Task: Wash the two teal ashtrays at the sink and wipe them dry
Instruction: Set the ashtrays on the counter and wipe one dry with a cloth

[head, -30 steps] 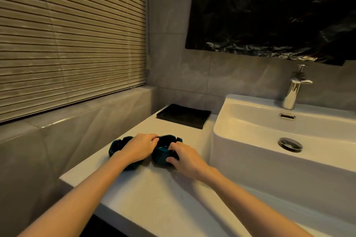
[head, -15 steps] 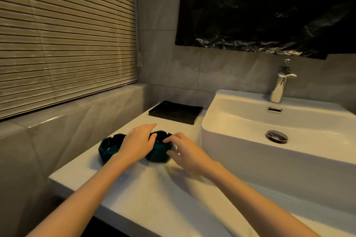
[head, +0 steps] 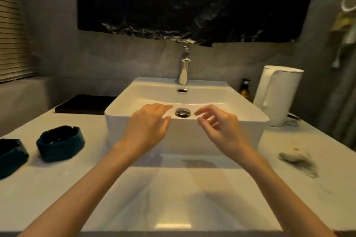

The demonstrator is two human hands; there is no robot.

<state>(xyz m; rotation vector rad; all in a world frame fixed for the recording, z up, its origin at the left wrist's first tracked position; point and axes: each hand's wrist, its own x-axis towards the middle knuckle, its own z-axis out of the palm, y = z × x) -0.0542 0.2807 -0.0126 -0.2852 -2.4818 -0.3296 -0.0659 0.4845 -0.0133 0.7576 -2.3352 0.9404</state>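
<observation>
Now: left hand [head: 148, 127], right hand [head: 219, 129] empty, fingers loose, over sink [head: 250, 107].
Suggest tap [head: 183, 72] on first; grip near ashtray [head: 60, 143] by wall.

Two ashtrays [head: 61, 143] on the counter [head: 173, 188] left of the sink [head: 185, 132], kettle [head: 277, 98] right, tap [head: 184, 71] behind.

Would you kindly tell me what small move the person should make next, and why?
Probably reach the left hand to the nearer teal ashtray and bring it over the sink. Both it and the right hand hover empty at the basin's front rim, while that ashtray and the farther teal ashtray sit on the counter to the left.
</observation>
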